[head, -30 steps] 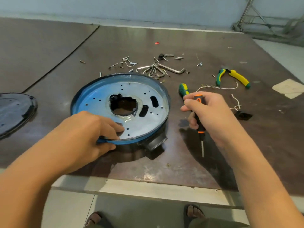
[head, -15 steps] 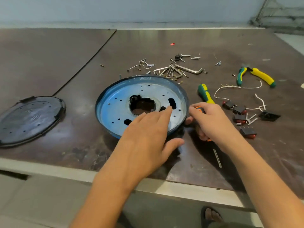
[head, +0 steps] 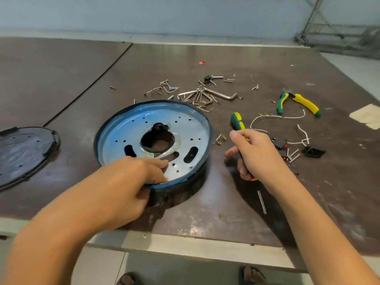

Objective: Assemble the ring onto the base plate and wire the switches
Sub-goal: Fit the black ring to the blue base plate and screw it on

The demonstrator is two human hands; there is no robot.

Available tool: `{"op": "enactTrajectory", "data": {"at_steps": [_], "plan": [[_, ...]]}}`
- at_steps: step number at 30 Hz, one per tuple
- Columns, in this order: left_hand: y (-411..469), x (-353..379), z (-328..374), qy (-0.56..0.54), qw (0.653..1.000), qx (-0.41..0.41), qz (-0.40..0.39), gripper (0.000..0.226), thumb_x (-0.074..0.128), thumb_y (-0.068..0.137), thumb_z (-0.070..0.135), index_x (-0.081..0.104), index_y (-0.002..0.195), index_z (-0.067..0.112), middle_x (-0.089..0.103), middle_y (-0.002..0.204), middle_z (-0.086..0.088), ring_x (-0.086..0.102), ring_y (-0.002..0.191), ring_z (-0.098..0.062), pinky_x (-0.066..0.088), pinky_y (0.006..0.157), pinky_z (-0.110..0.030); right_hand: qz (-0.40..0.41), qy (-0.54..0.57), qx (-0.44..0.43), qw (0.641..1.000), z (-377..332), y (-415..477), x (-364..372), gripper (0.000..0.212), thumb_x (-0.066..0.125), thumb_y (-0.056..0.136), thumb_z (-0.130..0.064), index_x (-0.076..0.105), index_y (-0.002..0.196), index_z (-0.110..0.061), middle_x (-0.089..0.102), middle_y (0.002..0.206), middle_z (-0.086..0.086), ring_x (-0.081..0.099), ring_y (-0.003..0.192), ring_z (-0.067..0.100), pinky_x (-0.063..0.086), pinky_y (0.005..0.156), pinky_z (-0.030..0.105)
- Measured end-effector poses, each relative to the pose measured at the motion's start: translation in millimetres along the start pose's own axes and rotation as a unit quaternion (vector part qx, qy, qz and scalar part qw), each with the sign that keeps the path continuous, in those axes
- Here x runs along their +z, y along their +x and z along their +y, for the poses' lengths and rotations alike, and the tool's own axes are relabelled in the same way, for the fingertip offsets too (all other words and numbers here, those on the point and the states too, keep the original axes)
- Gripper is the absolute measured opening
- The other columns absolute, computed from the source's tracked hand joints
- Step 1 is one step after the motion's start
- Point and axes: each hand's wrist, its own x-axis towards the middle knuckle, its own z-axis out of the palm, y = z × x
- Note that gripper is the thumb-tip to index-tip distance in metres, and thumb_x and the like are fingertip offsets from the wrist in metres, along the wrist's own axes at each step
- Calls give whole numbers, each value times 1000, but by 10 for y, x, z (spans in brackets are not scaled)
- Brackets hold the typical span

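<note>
A round blue-filmed metal base plate (head: pixel 123 138) with a black ring (head: pixel 189 177) around its rim lies mid-table. My left hand (head: pixel 123 182) grips the near rim, fingers on the plate and thumb under the edge. My right hand (head: pixel 259 155) holds an orange-handled screwdriver (head: pixel 261 200), its shaft pointing down toward the table edge. Black and red rocker switches (head: pixel 280 145) with white wires (head: pixel 302 138) lie just right of that hand, partly hidden by it.
A green and yellow screwdriver (head: pixel 237 121) lies right of the plate, pliers (head: pixel 298 101) farther right. Several screws and hex keys (head: pixel 205 95) are scattered behind the plate. A black round cover (head: pixel 22 153) sits at far left. A paper scrap (head: pixel 368 116) lies at right.
My left hand has shifted along the plate's near rim and the plate has turned. My right hand with the screwdriver has dropped lower beside the plate. The camera view has swung.
</note>
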Motion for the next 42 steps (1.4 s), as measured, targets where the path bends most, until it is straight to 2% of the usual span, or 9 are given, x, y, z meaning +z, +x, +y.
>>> {"op": "enactTrajectory", "data": {"at_steps": [2, 4, 10, 15, 20, 24, 30, 36, 42], "plan": [[15, 18, 78, 7, 1000, -7, 20, 34, 61, 85, 41, 61, 119, 48, 43, 140, 35, 46, 122, 10, 40, 101, -17, -10, -11, -2, 1000, 11, 12, -27, 15, 53, 101, -39, 60, 104, -26, 70, 83, 9, 52, 40, 16, 43, 43, 29], [100, 79, 244, 29, 997, -5, 72, 41, 48, 83, 60, 58, 120, 45, 48, 135, 28, 52, 118, 1, 50, 94, -25, -22, -45, -5, 999, 38, 14, -44, 16, 56, 100, -31, 58, 114, -23, 68, 84, 10, 55, 43, 13, 45, 45, 28], [344, 325, 542, 97, 983, -39, 150, 34, 53, 92, 54, 58, 117, 32, 52, 126, 16, 56, 109, -12, 54, 78, -34, -25, -129, -28, 991, 79, -27, -91, 28, 62, 95, -13, 52, 119, -26, 63, 94, 10, 58, 43, 2, 42, 40, 14], [354, 354, 577, 94, 977, -56, 180, 24, 59, 88, 51, 63, 95, 28, 60, 113, 15, 59, 100, -11, 53, 62, -30, 20, -39, -18, 999, 21, 2, -199, 23, 58, 95, -9, 55, 114, -20, 56, 70, 11, 51, 46, 17, 47, 50, 32], [334, 317, 550, 38, 976, -74, 202, 20, 69, 83, 50, 71, 84, 30, 66, 112, 21, 62, 103, -9, 56, 62, -36, -59, 46, 29, 997, 15, -54, -204, 24, 61, 95, -5, 55, 113, -19, 59, 73, 13, 47, 48, 14, 41, 43, 27], [318, 280, 485, -43, 971, -76, 222, 21, 67, 81, 50, 73, 89, 32, 67, 112, 24, 61, 106, -7, 57, 75, -41, -134, 4, 41, 990, 5, -119, -78, 25, 64, 96, -11, 56, 119, -20, 73, 84, 17, 50, 48, 14, 44, 43, 27], [238, 177, 383, -121, 965, -68, 221, 22, 58, 78, 55, 66, 88, 37, 68, 109, 19, 62, 106, -11, 54, 89, -45, -174, -54, 38, 982, -26, -148, 5, 25, 62, 98, -11, 56, 121, -17, 71, 87, 15, 51, 48, 11, 46, 43, 23], [211, 171, 349, -59, 987, -64, 138, 13, 74, 80, 44, 67, 88, 37, 66, 112, 21, 61, 108, -10, 56, 86, -43, -180, -78, 39, 980, 7, -111, 30, 27, 66, 95, -14, 57, 120, -20, 70, 84, 12, 53, 48, 8, 46, 45, 23], [218, 203, 306, 3, 990, -40, 134, 29, 78, 77, 39, 55, 94, 44, 61, 110, 19, 58, 101, -9, 57, 78, -37, -181, -84, 43, 979, 22, -101, 27, 27, 67, 95, -17, 57, 120, -22, 71, 87, 14, 53, 45, 6, 46, 44, 22]]}}
